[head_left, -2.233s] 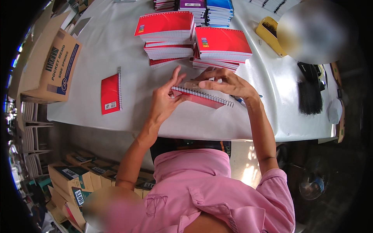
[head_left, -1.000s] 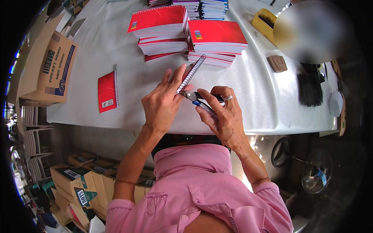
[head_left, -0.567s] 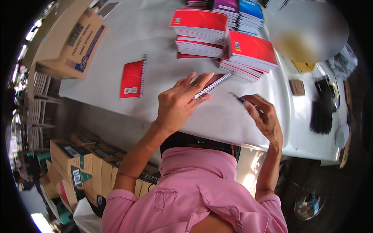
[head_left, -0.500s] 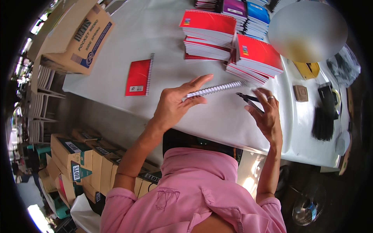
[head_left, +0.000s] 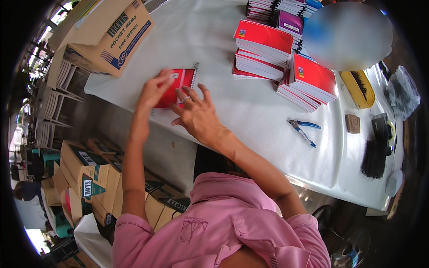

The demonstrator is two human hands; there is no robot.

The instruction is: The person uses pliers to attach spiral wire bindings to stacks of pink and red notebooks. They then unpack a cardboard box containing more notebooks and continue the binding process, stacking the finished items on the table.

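A red spiral notebook lies near the table's front left edge, its wire coil along the right side. My left hand grips its left side, fingers curled over the cover. Over its lower right corner is my right hand, fingers spread and holding nothing. A bit of a second coil shows below the left hand, but how the notebooks overlap is hidden. Diagonal cutters with blue handles lie on the table to the right, jaws toward the left.
Stacks of red notebooks stand at centre right, with purple and blue ones behind. An open cardboard box is at the far left. A yellow tray, a brown block and a black brush sit on the right. Several cartons are stacked below left.
The cutters have gone from my right hand to the table. Both hands have moved left to the red notebook; the white-paged spiral notebook is no longer raised in my left hand.
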